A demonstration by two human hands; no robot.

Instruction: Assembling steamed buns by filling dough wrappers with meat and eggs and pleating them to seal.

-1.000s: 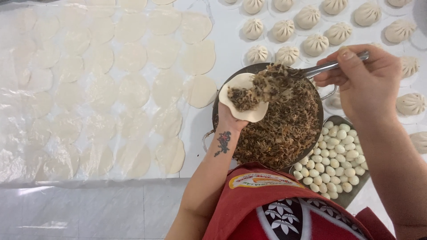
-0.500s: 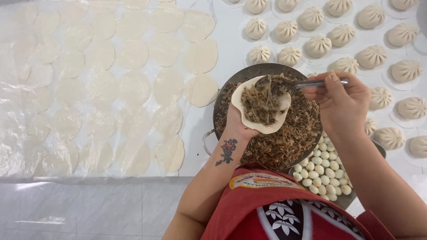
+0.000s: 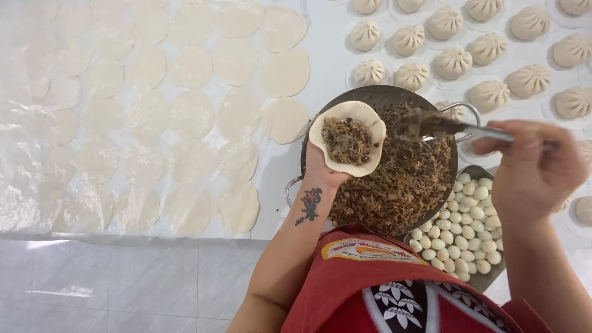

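My left hand (image 3: pixel 325 171) cups a round dough wrapper (image 3: pixel 348 137) with a heap of brown shredded filling in its middle, held over the left rim of a metal pot (image 3: pixel 376 97). The pot is full of the same brown filling (image 3: pixel 407 182). My right hand (image 3: pixel 535 171) grips a metal spoon (image 3: pixel 441 126) by its handle; the spoon's bowl carries filling and hovers over the pot, just right of the wrapper.
Many flat dough rounds (image 3: pixel 192 114) lie on plastic sheeting to the left. Several pleated dumplings (image 3: pixel 453 63) sit in rows at the top right. A metal tray of small white eggs (image 3: pixel 468 228) stands right of the pot. My red apron (image 3: pixel 382 290) fills the bottom.
The spoon has left its filling on the wrapper and drawn back to the right. My left hand with the wrapper has shifted slightly left over the pot's rim.
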